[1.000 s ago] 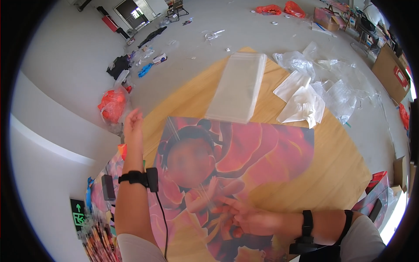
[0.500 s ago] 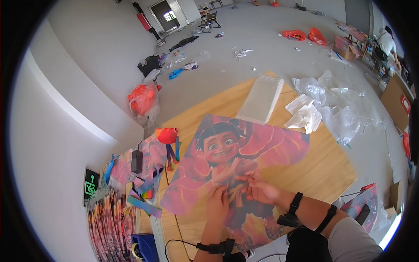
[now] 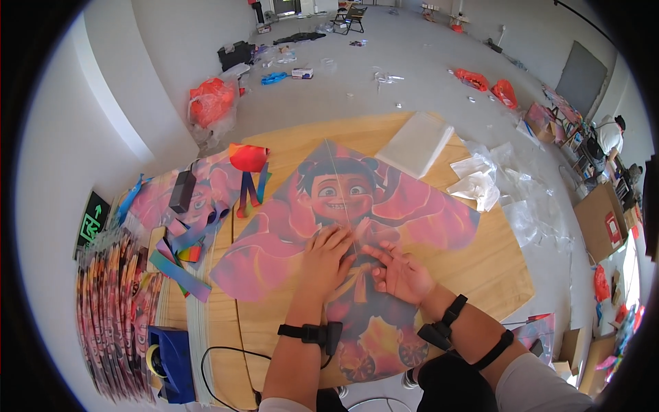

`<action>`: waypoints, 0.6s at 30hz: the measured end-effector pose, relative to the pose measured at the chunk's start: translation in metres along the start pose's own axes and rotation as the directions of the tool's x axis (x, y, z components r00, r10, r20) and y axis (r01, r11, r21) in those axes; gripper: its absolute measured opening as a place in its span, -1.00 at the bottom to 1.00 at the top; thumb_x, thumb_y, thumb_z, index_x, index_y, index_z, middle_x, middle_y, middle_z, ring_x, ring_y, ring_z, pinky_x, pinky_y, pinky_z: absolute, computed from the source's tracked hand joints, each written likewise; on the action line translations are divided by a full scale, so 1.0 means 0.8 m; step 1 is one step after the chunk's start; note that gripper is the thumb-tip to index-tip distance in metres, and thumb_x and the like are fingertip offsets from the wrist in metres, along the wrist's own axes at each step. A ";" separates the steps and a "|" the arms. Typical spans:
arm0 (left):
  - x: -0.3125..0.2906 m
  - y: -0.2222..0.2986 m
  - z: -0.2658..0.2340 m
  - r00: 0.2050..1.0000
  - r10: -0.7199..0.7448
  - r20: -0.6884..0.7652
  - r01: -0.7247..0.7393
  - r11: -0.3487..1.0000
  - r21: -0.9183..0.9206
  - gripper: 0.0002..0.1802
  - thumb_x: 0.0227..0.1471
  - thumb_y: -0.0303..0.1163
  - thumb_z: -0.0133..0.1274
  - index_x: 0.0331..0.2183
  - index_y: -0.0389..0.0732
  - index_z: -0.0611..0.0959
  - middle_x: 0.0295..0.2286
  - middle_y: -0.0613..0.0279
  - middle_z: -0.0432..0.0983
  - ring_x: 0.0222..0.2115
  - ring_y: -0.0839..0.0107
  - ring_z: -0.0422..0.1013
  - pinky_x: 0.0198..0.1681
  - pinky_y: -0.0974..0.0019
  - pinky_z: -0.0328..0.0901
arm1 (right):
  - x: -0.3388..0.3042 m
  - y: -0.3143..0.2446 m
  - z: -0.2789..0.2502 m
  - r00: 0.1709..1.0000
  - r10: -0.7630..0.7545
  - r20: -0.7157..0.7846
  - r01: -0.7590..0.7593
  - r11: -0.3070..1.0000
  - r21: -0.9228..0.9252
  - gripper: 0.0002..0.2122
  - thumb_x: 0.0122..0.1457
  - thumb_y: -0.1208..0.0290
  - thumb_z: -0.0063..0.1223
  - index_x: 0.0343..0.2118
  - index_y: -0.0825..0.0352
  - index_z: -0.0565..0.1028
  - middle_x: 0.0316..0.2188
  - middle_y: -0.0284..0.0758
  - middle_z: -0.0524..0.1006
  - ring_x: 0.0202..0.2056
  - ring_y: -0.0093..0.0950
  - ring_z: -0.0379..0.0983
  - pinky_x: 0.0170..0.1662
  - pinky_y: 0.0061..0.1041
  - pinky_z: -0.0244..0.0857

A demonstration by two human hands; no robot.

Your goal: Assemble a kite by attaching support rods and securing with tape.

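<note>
A printed kite (image 3: 425,220) in pink and purple, with a cartoon figure, is spread out on the wooden table (image 3: 480,275). A thin rod or line runs down its middle from the top corner. My left hand (image 3: 328,261) lies palm down on the kite just left of that middle line, fingers stretched out. To its right, my right hand (image 3: 401,275) rests with the palm turned partly up. Its fingers are loosely bent and apart, the index finger pointing at the middle line. I can make out nothing held in either hand.
Colourful ribbons (image 3: 180,271) and a dark block (image 3: 182,191) lie at the left, above stacked kites (image 3: 113,309). A blue tape dispenser (image 3: 175,364) stands near the front left. Clear plastic sleeves (image 3: 415,144) and crumpled wrapping (image 3: 477,182) lie at the far right. One person (image 3: 608,137) works in the background.
The whole view has shifted and tilted. My left hand has moved up the kite and its fingers have spread flatter. The right hand stays close to the middle line.
</note>
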State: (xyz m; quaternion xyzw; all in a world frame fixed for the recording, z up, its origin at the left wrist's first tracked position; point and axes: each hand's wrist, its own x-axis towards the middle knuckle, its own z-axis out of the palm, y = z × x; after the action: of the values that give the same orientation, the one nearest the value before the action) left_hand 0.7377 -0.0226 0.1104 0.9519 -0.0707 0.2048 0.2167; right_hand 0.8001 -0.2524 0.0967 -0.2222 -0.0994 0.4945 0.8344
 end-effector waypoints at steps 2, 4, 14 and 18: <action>0.000 0.001 -0.002 1.000 -0.020 0.009 0.020 1.000 -0.013 -0.50 0.01 -0.30 0.23 0.04 -0.11 0.62 0.14 0.32 0.45 0.21 0.22 0.28 0.22 0.03 0.15 | 0.001 -0.001 0.000 1.000 0.010 -0.012 -0.010 1.000 -0.004 -0.68 0.40 0.13 -0.13 0.18 -0.06 0.32 0.32 -0.41 0.27 -0.09 -0.47 0.37 -0.07 -0.37 0.31; 0.002 0.001 -0.001 0.999 -0.030 0.015 0.031 0.999 -0.024 -0.50 0.00 -0.29 0.24 0.03 -0.10 0.63 0.14 0.34 0.45 0.21 0.24 0.28 0.22 0.03 0.14 | 0.001 -0.002 0.002 1.000 0.014 0.006 -0.014 1.000 0.004 -0.64 0.39 0.11 -0.13 0.22 -0.06 0.30 0.33 -0.41 0.26 -0.08 -0.47 0.37 -0.07 -0.37 0.30; 0.004 0.000 0.004 0.998 -0.057 -0.031 0.055 0.997 -0.061 -0.51 -0.08 -0.24 0.33 -0.05 -0.08 0.69 0.09 0.36 0.51 0.20 0.27 0.29 0.20 0.07 0.15 | 0.001 -0.002 0.009 0.999 0.013 0.033 -0.012 0.999 -0.036 -0.46 0.33 0.14 -0.03 0.36 -0.05 0.17 0.37 -0.40 0.19 -0.04 -0.48 0.37 -0.03 -0.38 0.29; 0.005 0.000 0.007 0.998 -0.059 -0.038 0.057 0.997 -0.046 -0.50 -0.07 -0.23 0.33 -0.03 -0.06 0.69 0.09 0.37 0.51 0.20 0.27 0.29 0.20 0.08 0.14 | 0.003 -0.003 0.013 0.999 0.032 -0.002 -0.032 0.982 -0.184 -0.33 0.30 0.13 0.05 0.42 0.03 0.07 0.37 -0.41 0.18 -0.03 -0.51 0.37 0.00 -0.41 0.30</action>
State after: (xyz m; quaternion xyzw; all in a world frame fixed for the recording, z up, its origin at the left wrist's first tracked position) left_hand 0.7433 -0.0251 0.1070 0.9442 -0.0435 0.2155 0.2451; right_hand 0.7987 -0.2485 0.1067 -0.3000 -0.1414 0.4964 0.8022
